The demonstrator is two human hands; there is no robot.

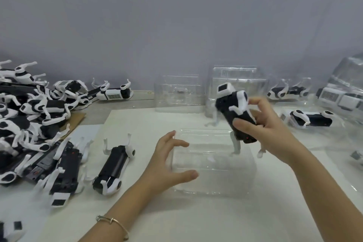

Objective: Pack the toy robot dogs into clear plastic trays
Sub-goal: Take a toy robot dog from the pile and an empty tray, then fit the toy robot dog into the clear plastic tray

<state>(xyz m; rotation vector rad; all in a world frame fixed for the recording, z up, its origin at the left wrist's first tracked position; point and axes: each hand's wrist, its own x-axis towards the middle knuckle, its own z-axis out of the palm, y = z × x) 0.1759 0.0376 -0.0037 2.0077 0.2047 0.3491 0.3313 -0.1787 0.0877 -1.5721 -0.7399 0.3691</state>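
A plain grey wall (pixel 176 15) fills the upper half of the view. Below it lies a pale tabletop (pixel 137 102), and on that a large white sheet (pixel 176 212) covers the working area. A brown piece of cardboard (pixel 77 120) shows at the left, its corner just beside the sheet. A thin bracelet (pixel 115 222) circles a wrist.

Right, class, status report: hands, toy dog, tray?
Right hand holding toy robot dog above clear tray. Left hand steadying tray's left edge. Tray empty, nothing blocking.
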